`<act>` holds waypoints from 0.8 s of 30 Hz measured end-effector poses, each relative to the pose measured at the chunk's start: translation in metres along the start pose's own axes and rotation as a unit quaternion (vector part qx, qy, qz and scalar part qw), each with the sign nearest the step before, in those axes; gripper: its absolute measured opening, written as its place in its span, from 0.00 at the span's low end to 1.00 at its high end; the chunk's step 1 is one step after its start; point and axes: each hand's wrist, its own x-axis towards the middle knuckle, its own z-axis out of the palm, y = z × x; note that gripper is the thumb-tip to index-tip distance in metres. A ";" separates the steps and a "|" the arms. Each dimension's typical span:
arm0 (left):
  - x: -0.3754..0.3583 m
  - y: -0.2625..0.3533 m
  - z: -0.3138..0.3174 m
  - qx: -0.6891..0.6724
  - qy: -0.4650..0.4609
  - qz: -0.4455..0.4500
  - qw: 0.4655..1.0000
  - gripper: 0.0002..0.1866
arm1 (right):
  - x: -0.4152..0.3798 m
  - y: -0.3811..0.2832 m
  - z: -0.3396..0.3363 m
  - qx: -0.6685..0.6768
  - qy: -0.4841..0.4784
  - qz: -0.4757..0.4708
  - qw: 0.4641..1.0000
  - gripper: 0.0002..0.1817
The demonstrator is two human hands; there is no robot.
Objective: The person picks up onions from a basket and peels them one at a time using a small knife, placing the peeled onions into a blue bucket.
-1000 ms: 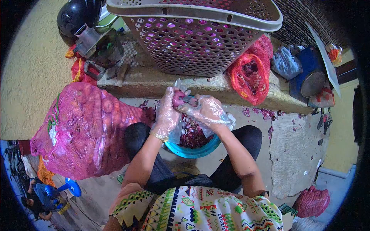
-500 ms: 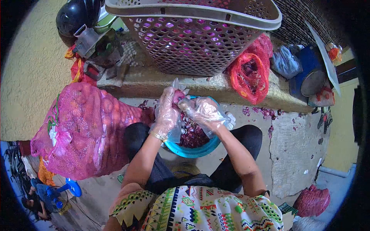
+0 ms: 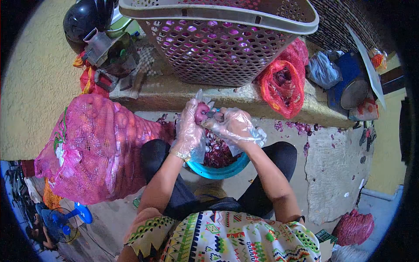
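Teal bowl of purple peelings sits between the knees. Above it, at 12 o'clock, left hand, in a clear plastic glove, wraps its fingers around a small red onion. Since half a second ago the right hand has drawn slightly right, uncovering the onion and a small blade pinched against it; peeling continues. Beyond: ledge, perforated basket.
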 end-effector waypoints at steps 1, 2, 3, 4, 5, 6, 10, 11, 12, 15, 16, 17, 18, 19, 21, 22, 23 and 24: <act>0.001 0.000 -0.002 0.000 0.000 0.000 1.000 0.23 | 0.001 0.003 0.004 -0.033 0.007 0.007 0.999 0.35; 0.003 -0.001 -0.006 0.004 -0.003 0.003 1.000 0.23 | 0.001 0.005 0.007 -0.066 0.014 0.015 0.998 0.35; 0.005 -0.002 -0.008 0.007 -0.006 0.006 1.000 0.23 | 0.001 0.003 0.005 -0.066 0.014 0.015 0.998 0.35; 0.007 -0.003 -0.011 0.007 -0.006 0.006 1.000 0.23 | 0.001 0.000 0.001 -0.045 0.003 0.027 0.999 0.35; 0.008 -0.004 -0.013 0.009 -0.004 0.007 1.000 0.23 | 0.002 -0.002 -0.001 -0.024 -0.008 0.039 0.999 0.35; 0.008 -0.003 -0.012 0.011 -0.002 0.008 1.000 0.23 | 0.001 -0.002 0.000 -0.024 -0.008 0.039 0.999 0.35; 0.003 -0.004 0.000 -0.002 -0.022 0.012 1.000 0.24 | 0.000 0.001 0.006 0.000 0.010 0.031 0.999 0.35; 0.002 -0.004 0.004 0.001 -0.032 0.022 0.999 0.24 | 0.000 0.002 0.008 0.029 0.013 0.035 0.999 0.36; 0.001 -0.004 0.006 0.004 -0.042 0.032 0.999 0.24 | 0.000 0.002 0.008 0.029 0.013 0.035 0.999 0.36; 0.004 -0.006 -0.008 0.060 -0.082 0.047 0.994 0.24 | 0.002 0.004 0.013 0.010 -0.051 0.062 0.997 0.37; 0.007 -0.009 -0.012 0.060 -0.082 0.047 0.994 0.24 | 0.001 0.008 0.017 0.051 -0.070 0.079 0.993 0.34; 0.010 -0.011 -0.015 0.045 -0.076 0.046 0.995 0.25 | 0.001 0.010 0.020 0.092 -0.088 0.096 0.987 0.31; 0.010 -0.011 -0.014 0.029 -0.070 0.045 0.996 0.25 | 0.001 0.007 0.017 0.092 -0.089 0.096 0.987 0.31; 0.009 -0.010 -0.013 0.029 -0.069 0.045 0.996 0.25 | 0.001 0.003 0.013 0.106 -0.106 0.107 0.983 0.31; 0.008 -0.009 -0.008 0.026 -0.073 0.041 0.996 0.25 | 0.002 0.000 0.008 0.120 -0.123 0.118 0.978 0.30; 0.005 -0.008 -0.005 0.026 -0.074 0.041 0.996 0.25 | 0.002 -0.001 0.008 0.096 -0.120 0.117 0.981 0.30; 0.002 -0.007 -0.002 0.021 -0.058 0.031 0.998 0.24 | 0.003 -0.001 0.007 0.072 -0.117 0.117 0.984 0.30; 0.000 -0.006 0.001 0.016 -0.042 0.021 0.999 0.24 | 0.003 -0.002 0.005 0.072 -0.117 0.117 0.984 0.30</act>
